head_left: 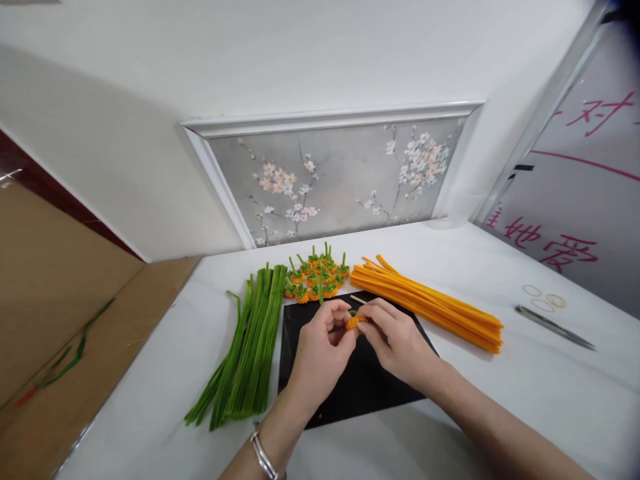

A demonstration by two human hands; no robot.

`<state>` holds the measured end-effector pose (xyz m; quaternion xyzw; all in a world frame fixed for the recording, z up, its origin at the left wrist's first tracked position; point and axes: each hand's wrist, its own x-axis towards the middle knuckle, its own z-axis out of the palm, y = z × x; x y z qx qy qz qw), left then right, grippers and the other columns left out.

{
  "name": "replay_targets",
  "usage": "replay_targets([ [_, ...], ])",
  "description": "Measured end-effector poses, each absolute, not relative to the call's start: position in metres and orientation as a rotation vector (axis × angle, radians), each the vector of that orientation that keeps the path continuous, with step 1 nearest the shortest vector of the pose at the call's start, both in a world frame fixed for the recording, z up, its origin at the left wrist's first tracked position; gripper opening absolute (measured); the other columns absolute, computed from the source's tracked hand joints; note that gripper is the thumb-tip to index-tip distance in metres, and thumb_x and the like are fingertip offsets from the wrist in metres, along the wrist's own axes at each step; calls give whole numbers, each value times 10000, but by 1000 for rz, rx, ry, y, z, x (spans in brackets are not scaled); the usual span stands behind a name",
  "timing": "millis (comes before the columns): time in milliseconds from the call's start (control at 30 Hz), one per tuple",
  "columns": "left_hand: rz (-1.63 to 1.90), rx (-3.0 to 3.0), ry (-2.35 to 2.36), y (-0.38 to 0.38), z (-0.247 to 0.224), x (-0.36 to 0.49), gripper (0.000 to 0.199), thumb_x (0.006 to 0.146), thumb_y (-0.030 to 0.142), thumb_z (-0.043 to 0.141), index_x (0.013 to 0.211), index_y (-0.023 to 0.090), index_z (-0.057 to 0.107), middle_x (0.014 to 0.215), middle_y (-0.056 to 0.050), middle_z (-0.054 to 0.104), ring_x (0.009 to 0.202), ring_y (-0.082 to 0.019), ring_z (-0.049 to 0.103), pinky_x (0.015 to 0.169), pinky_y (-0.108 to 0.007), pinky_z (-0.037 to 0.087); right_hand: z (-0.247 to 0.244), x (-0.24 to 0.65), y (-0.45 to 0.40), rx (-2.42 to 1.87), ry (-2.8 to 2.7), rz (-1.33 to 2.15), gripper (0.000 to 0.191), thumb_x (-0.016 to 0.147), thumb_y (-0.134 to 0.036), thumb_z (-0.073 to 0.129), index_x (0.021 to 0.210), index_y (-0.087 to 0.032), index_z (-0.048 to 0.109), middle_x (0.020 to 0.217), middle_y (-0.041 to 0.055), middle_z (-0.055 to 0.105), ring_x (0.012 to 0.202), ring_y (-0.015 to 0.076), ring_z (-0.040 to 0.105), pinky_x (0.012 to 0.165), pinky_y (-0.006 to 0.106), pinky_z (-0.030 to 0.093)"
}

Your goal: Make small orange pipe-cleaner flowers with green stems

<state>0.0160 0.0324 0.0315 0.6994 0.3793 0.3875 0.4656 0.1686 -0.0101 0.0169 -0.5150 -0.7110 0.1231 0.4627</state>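
Note:
Between my fingertips is a small orange pipe-cleaner pumpkin (355, 323) with a bit of green at its top. My left hand (325, 347) pinches it from the left, and my right hand (393, 340) grips it from the right; both are closed. They are above a black mat (345, 393). A thin light stick (359, 300) shows just behind the fingers, partly hidden. Beyond the mat stand several finished-looking orange pumpkins with green stems (317, 273). Green pipe cleaners (255, 347) lie in a bundle to the left, orange pipe cleaners (430, 300) to the right.
On the white table (500, 413), a pair of metal tweezers (555, 327) lies at the right beside several thin rubber bands (543, 298). Cardboard (125, 347) borders the left side. A wall with a framed floral panel (340, 180) rises behind, and a whiteboard (575, 193) with red writing stands right.

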Motion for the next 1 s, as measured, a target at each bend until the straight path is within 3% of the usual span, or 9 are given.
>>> replay_targets([
  [267,963,1678,921,27,31,20,235,767,163,637,992,208,587,947,-38,669,912,-174,653,783,-265,537,12,166,-10,-1310,-1772,142,159,947,-175,358,926,-194,514,902,93,562,820,206,566,731,329,472],
  [367,984,1640,903,29,30,20,221,759,182,661,971,204,603,937,-35,670,899,-171,649,784,-263,527,13,167,-9,-1296,-1683,313,162,954,-238,381,876,-203,519,863,70,562,787,190,560,711,317,466],
  [433,980,1586,870,31,32,19,212,750,199,679,950,194,610,914,-29,663,863,-162,643,785,-266,521,15,170,-8,-1290,-1566,593,199,958,-333,412,884,-201,540,792,34,559,670,152,541,623,284,463],
  [500,957,1497,842,35,34,18,219,736,213,702,930,179,606,871,-21,655,816,-152,636,774,-272,518,18,172,-7,-1253,-1400,905,293,943,-454,431,940,-191,560,760,10,559,576,118,514,531,253,453],
  [567,942,1417,839,37,36,15,234,724,219,721,919,170,601,836,-13,650,786,-146,627,759,-274,516,22,174,-6,-1191,-1238,1085,400,906,-551,448,974,-175,567,803,22,571,616,123,544,502,241,473],
  [633,940,1392,845,39,38,14,227,725,215,726,913,169,607,828,-8,648,782,-139,618,755,-267,509,26,176,-5,-1166,-1163,1118,447,868,-592,488,947,-160,576,822,34,575,676,135,568,514,239,498],
  [800,897,1471,833,37,38,13,228,754,209,701,977,181,665,870,-20,682,807,-147,630,772,-263,501,28,177,-6,-1216,-1236,1127,413,840,-560,564,867,-148,590,680,-16,566,503,75,521,500,220,467],
  [1000,833,1670,806,35,37,14,231,793,209,651,1010,188,725,954,-64,705,846,-187,648,797,-304,513,23,175,-4,-1223,-1236,1111,387,849,-533,559,752,-159,571,602,-36,535,464,78,523,466,209,425],
])
